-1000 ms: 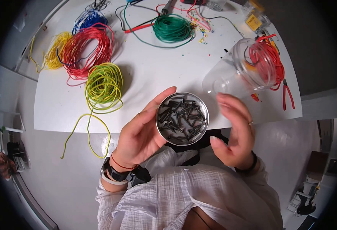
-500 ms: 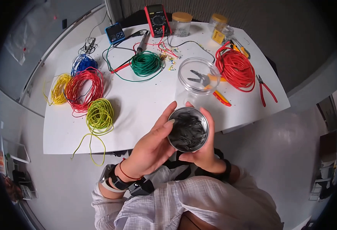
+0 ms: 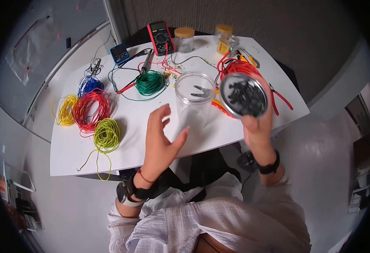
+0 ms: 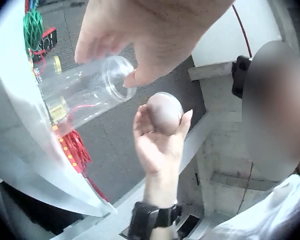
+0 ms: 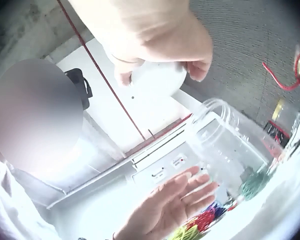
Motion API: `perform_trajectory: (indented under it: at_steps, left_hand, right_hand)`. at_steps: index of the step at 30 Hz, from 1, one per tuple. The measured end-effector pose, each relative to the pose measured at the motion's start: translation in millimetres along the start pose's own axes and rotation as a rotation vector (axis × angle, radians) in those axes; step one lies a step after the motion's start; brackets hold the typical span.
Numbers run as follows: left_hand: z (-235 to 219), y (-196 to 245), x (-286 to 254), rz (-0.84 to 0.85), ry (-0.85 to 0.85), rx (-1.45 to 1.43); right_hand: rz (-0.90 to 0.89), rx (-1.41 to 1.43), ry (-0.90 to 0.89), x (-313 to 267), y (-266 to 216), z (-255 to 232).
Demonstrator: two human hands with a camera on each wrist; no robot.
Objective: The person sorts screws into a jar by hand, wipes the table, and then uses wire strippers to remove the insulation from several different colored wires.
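My right hand holds a round silver-rimmed tin by its edge, raised over the right part of the table. Short, slender black pieces, slightly blurred, lie inside it. The right wrist view shows the pale underside of the tin between thumb and fingers. A tall clear jar stands lidless on the table, left of the tin. Beside the jar, my left hand is raised with fingers and thumb spread, holding nothing. From the left wrist, that hand overlaps the jar near its mouth.
Green, red and yellow-green wire coils lie to the left. Behind are a multimeter, a soldering iron and jars with tan lids. Red-handled pliers and orange-handled strippers lie right.
The tin was held in the left hand, then by both, and is now in the right hand, moved right and up. The left hand has let go and moved left. The head view has shifted.
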State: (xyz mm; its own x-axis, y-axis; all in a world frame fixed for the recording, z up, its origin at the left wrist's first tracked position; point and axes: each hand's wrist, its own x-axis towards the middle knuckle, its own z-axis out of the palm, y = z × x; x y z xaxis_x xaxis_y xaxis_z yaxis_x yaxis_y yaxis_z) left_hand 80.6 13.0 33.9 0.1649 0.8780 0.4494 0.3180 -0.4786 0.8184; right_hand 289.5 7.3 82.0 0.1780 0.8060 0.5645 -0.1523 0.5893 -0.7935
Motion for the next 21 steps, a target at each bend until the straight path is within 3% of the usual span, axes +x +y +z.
perform_trajectory:
  at_steps: [3, 7, 9, 14, 16, 17, 19, 20, 21]
  left_hand:
    - [18.2, -10.0, 14.7, 0.013, 0.069, 0.044]
    - [30.8, -16.0, 37.1, 0.123, 0.089, 0.053]
    - [34.0, -15.5, 43.0, 0.139, 0.092, 0.062]
    - [41.4, -11.7, 47.7, 0.088, 0.086, -0.037]
    - [40.5, -11.3, 48.3, 0.096, 0.08, -0.021]
    - [38.7, -10.3, 48.2, 0.084, 0.065, -0.012]
    - [36.4, -8.4, 46.4, 0.066, 0.053, -0.005]
    - [35.0, -7.0, 45.6, 0.063, 0.049, 0.002]
    - [33.7, -6.6, 44.9, 0.061, 0.045, 0.009]
  right_hand:
    - [0.081, -0.127, -0.164, 35.6, 0.2, -1.5]
    - [0.143, -0.193, -0.242, 58.2, 13.0, -2.3]
    - [0.054, -0.517, -0.357, 64.7, 12.4, -2.5]
    - [0.07, -0.726, -0.541, 83.2, -14.3, 11.2]
    - [-0.153, -0.971, -0.791, 95.0, -18.8, 14.6]
    - [-0.153, -0.971, -0.791, 99.8, -20.7, 16.9]
    - [-0.216, -1.042, -0.991, 105.8, -23.7, 25.7]
    - [-0.166, -1.052, -1.08, 108.3, -29.8, 33.5]
    - [-0.166, -1.051, -1.083, 111.6, -33.2, 40.4]
